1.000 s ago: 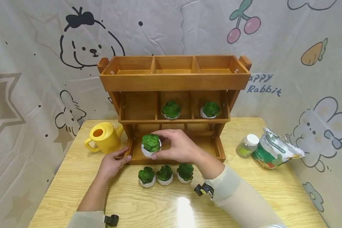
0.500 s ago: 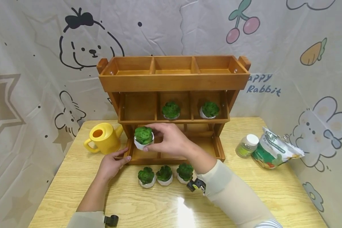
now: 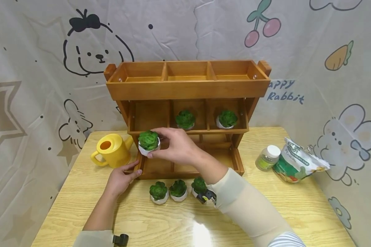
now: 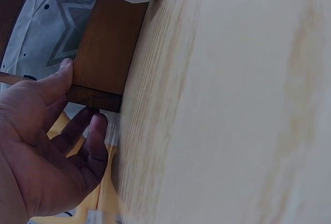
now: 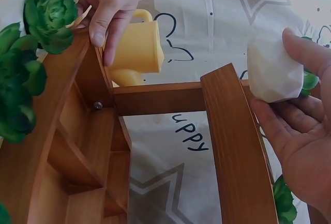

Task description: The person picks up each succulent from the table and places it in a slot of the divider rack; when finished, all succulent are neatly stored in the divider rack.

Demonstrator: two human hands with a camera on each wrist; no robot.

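Observation:
A potted artificial succulent [image 3: 148,140], green in a white faceted pot [image 5: 274,71], is gripped between the thumb and fingers of my right hand [image 3: 179,147]. It is held just in front of the left end of the middle tier of a three-tier wooden plant shelf [image 3: 188,90]. My left hand [image 3: 120,179] holds the bottom tier's front left corner [image 4: 95,99], thumb on one face and curled fingers against the other. Two more succulents sit in the middle tier, a centre plant [image 3: 185,119] and a right plant [image 3: 227,119]. The middle tier's left compartment holds nothing.
Three succulents [image 3: 178,189] stand in a row on the table before the shelf, the right one partly behind the wrist camera. A yellow watering can [image 3: 112,151] is at left. A white-capped jar [image 3: 268,157] and a green-white bag [image 3: 300,163] stand at right.
My right hand has carried the succulent up and to the left, from over the bottom tier to the left end of the middle tier. My left hand stays on the corner.

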